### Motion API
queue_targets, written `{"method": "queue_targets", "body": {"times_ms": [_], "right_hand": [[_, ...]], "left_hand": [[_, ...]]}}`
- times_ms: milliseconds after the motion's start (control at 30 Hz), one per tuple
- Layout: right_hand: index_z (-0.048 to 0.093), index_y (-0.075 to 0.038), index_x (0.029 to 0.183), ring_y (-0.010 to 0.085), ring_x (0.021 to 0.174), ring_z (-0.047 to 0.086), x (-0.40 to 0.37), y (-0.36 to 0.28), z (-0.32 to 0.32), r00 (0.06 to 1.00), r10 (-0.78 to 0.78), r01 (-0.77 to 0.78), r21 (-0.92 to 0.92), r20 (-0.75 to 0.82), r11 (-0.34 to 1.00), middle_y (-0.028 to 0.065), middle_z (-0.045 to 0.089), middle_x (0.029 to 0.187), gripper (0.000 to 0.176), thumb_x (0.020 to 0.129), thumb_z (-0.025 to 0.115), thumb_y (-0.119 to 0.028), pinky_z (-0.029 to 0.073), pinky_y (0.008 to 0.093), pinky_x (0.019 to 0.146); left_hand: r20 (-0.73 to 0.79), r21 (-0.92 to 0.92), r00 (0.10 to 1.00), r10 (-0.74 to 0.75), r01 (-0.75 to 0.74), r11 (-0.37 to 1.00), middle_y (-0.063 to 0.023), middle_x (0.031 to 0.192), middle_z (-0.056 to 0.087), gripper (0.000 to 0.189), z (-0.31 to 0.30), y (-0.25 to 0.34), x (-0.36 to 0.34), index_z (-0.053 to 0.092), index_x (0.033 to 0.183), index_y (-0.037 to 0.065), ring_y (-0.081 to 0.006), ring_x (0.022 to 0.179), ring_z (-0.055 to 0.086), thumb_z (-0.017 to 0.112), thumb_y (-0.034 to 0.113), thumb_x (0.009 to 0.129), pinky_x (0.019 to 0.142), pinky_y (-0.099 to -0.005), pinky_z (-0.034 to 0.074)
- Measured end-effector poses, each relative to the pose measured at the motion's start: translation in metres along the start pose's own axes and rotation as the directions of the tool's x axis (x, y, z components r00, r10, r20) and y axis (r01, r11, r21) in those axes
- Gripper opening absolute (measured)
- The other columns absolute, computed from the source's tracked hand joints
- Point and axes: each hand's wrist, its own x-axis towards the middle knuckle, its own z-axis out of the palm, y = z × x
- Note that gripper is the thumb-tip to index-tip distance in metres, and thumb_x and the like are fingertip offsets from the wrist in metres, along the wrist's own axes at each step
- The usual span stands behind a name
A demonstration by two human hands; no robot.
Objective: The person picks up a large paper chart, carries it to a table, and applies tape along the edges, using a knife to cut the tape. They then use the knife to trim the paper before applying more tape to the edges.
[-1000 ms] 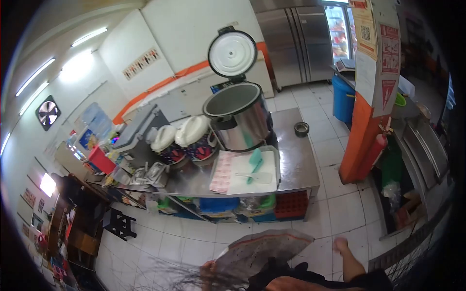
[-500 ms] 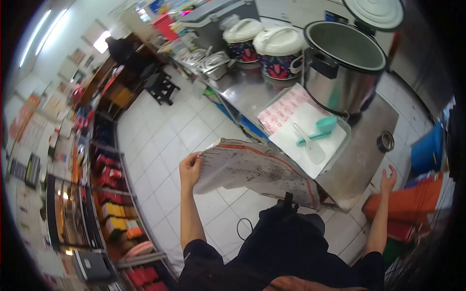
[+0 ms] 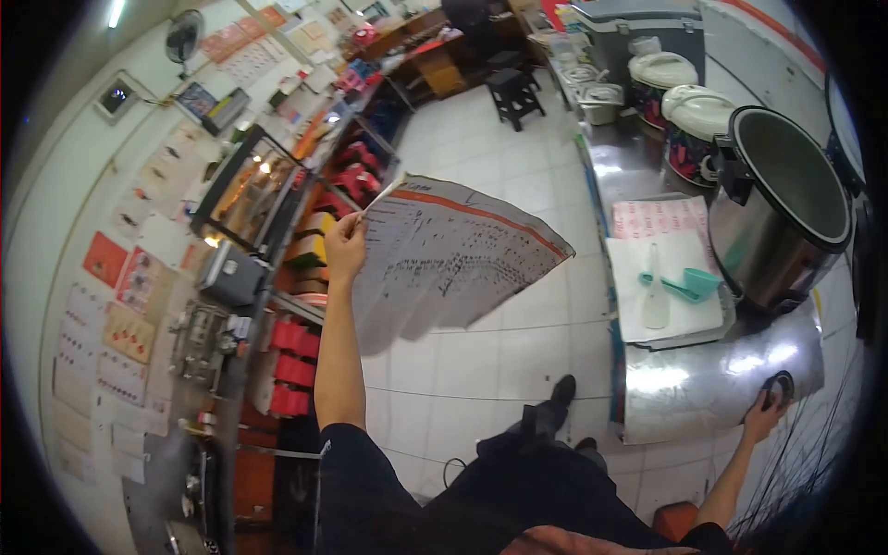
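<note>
Pinching a printed sheet (image 3: pixel 444 254) in left hand (image 3: pixel 344 245).

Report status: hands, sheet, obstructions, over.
Left hand grips printed sheet by its corner, raised. Right hand rests on small round tin at edge of steel table. Open cooker stands beyond it.

white tiled floor (image 3: pixel 481 370) lies open between the steel worktop (image 3: pixel 703 393) and red-stocked shelves (image 3: pixel 294 365); a large printed sheet (image 3: pixel 453 259) spreads above it. a big steel pot (image 3: pixel 786 222) and white board (image 3: pixel 671 310) crowd the worktop.

Steel table (image 3: pixel 705 400), big pot (image 3: pixel 784 217), 2 rice cookers (image 3: pixel 696 125), white board (image 3: pixel 673 319), sm tin (image 3: pixel 784 381)
</note>
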Motion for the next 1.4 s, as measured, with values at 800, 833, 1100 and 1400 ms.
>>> {"method": "queue_targets", "body": {"times_ms": [800, 833, 1100, 1400], "right_hand": [[0.046, 0.0, 0.13, 0.035, 0.102, 0.053, -0.177, -0.409, 0.19, 0.149, -0.407, -0.105, 0.423, 0.901, 0.9, 0.021, 0.043, 0.133, 0.077, 0.086, 0.04, -0.063, 0.046, 0.041, 0.084], [0.045, 0.0, 0.131, 0.0348, 0.101, 0.053, -0.179, -0.437, 0.204, 0.089, -0.418, -0.069, 0.424, 0.904, 0.903, 0.0209, 0.044, 0.133, 0.079, 0.086, 0.04, -0.064, 0.046, 0.0409, 0.083], [0.04, 0.001, 0.136, 0.0331, 0.09, 0.058, -0.189, -0.681, 0.269, -0.277, -0.426, 0.228, 0.49, 0.861, 0.842, 0.0199, 0.05, 0.127, 0.091, 0.083, 0.033, -0.073, 0.048, 0.0397, 0.077], [0.031, 0.005, 0.14, 0.0356, 0.101, 0.058, -0.162, -0.908, 0.246, -0.507, -0.301, 0.471, 0.553, 0.807, 0.687, 0.0212, 0.046, 0.133, 0.097, 0.083, 0.039, -0.073, 0.05, 0.0398, 0.079]], "left_hand": [[-0.701, 0.169, 0.636, -0.322, 0.588, 0.791, -0.0074, 0.082, 0.069, 0.018, -0.283, 0.012, -0.249, 0.064, 0.1, -0.008, -0.0079, 0.073, 0.061, 0.058, 0.006, 0.09, 0.064, -0.0219, 0.046], [-0.733, 0.136, 0.594, -0.33, 0.604, 0.785, -0.0075, 0.082, 0.069, 0.018, -0.272, 0.023, -0.26, 0.064, 0.1, -0.008, -0.008, 0.073, 0.061, 0.057, 0.006, 0.09, 0.064, -0.022, 0.046], [-0.89, 0.062, 0.353, -0.288, 0.72, 0.691, -0.0074, 0.085, 0.068, 0.021, -0.202, 0.112, -0.218, 0.063, 0.103, -0.007, -0.0086, 0.075, 0.061, 0.057, 0.009, 0.092, 0.067, -0.0214, 0.048], [-0.968, 0.04, 0.164, -0.191, 0.849, 0.527, -0.006, 0.085, 0.068, 0.019, -0.119, 0.229, -0.069, 0.062, 0.103, -0.007, -0.0067, 0.074, 0.06, 0.056, 0.008, 0.093, 0.065, -0.0204, 0.047]]}}
